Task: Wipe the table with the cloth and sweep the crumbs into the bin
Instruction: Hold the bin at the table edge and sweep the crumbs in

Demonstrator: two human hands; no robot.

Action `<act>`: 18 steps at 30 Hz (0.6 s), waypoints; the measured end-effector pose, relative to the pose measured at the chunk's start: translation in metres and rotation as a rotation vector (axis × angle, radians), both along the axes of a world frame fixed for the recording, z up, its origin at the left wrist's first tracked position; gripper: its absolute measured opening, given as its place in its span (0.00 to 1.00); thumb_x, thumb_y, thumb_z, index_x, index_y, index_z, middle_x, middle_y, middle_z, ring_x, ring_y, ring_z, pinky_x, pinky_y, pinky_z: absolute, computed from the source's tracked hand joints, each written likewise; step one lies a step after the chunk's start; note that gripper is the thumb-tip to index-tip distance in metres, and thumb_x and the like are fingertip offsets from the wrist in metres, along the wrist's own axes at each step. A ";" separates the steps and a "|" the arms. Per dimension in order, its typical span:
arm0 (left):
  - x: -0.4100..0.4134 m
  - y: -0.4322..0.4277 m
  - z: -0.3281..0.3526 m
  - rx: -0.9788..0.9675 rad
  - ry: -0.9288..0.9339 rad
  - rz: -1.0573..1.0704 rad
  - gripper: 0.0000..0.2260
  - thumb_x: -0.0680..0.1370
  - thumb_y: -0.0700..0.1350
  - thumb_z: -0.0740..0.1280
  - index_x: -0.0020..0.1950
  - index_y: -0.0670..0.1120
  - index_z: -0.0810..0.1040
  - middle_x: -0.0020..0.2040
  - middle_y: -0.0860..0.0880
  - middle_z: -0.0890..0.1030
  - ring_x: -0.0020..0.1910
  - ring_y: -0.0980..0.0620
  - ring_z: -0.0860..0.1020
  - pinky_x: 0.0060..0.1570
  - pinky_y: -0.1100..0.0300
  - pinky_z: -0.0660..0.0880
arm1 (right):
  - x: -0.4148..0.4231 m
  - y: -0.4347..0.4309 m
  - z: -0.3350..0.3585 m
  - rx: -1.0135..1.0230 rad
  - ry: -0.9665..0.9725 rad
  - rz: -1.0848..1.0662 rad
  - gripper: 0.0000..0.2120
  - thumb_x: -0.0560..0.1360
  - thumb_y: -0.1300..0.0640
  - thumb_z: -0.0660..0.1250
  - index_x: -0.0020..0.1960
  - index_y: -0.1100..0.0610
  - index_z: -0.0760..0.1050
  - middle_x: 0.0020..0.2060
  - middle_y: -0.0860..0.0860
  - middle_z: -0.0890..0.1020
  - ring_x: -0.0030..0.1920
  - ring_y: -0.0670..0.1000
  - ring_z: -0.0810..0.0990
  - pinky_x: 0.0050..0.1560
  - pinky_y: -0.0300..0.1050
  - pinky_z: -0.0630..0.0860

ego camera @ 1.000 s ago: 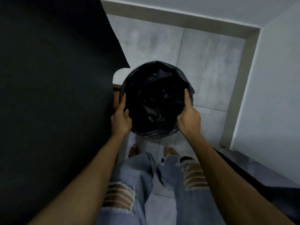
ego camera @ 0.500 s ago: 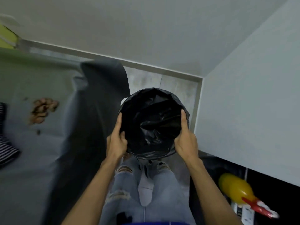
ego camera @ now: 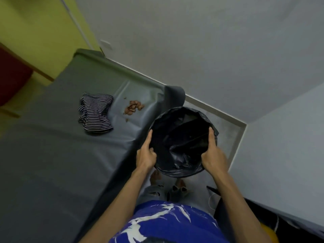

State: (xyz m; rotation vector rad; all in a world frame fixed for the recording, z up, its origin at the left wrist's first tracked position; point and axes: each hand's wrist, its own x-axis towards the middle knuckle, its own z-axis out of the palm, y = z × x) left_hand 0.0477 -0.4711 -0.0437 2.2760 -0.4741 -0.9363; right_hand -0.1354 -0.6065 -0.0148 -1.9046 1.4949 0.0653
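Observation:
I hold a round bin (ego camera: 182,137) lined with a black bag in front of me, off the floor, just right of the table's corner. My left hand (ego camera: 146,155) grips its left rim and my right hand (ego camera: 213,155) grips its right rim. A grey-covered table (ego camera: 61,155) fills the left side. On it lies a crumpled black-and-white striped cloth (ego camera: 95,113). A small pile of brown crumbs (ego camera: 134,106) sits to the right of the cloth, near the table's far right corner, with a few stray bits around it.
White walls close in behind and to the right, meeting at a corner (ego camera: 245,123). A yellow wall (ego camera: 35,28) stands at the far left. Grey tiled floor (ego camera: 226,137) and my bare feet show below the bin. A dark surface with a yellow object (ego camera: 268,234) sits at the bottom right.
My view has swung up and left, so the table top, cloth and crumbs are now in sight. The bin has risen with both hands still on its rim.

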 end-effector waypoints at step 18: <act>0.017 0.006 -0.003 0.069 0.107 0.050 0.37 0.78 0.33 0.57 0.76 0.68 0.53 0.62 0.45 0.78 0.44 0.51 0.79 0.54 0.54 0.77 | 0.046 -0.002 0.006 0.061 -0.045 -0.109 0.45 0.73 0.71 0.57 0.79 0.36 0.48 0.41 0.56 0.78 0.38 0.57 0.78 0.43 0.54 0.81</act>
